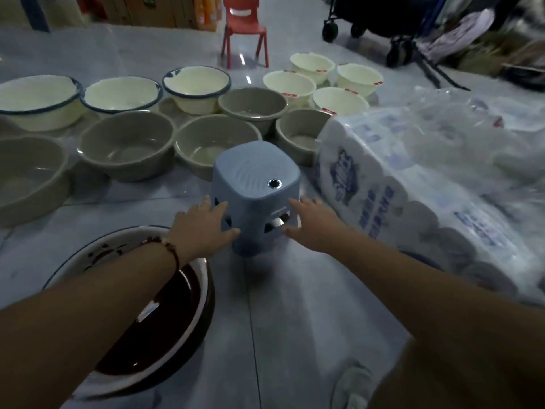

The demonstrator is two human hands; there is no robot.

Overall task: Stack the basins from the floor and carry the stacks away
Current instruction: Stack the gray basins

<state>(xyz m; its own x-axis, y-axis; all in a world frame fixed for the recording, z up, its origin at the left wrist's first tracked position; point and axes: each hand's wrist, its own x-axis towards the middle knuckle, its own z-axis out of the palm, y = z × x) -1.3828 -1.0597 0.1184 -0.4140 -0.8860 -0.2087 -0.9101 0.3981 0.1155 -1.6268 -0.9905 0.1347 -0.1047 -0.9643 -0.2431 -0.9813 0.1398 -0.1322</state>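
At frame centre, both hands flanked a small blue stool (256, 184) on the floor (295, 305). Left hand (203, 228): fingers spread and fairly straight, laid against the stool's left side. Right hand (309, 224): fingers extended, at or just touching the right side; contact unclear. Neither grip had closed on anything, and neither held a basin.

Risk, as judged: the grip sat on the stool, not on the task's things. With straight fingers on smooth plastic, a lift could let the stool slip or tip. Pushed toward 12 o'clock, it would strike the nearest grey basin (216, 149), just beyond it. The wrapped pack of paper rolls (383, 184) crowded the right hand at 3 o'clock.

Basins relative to grip: grey basins (126, 144) spread from 10 to 12 o'clock, unstacked; blue-rimmed cream basins (121, 94) behind them; small cream basins (318, 81) at 1 o'clock. Dark red basin (165, 335) lay at 7 o'clock, under the left forearm.
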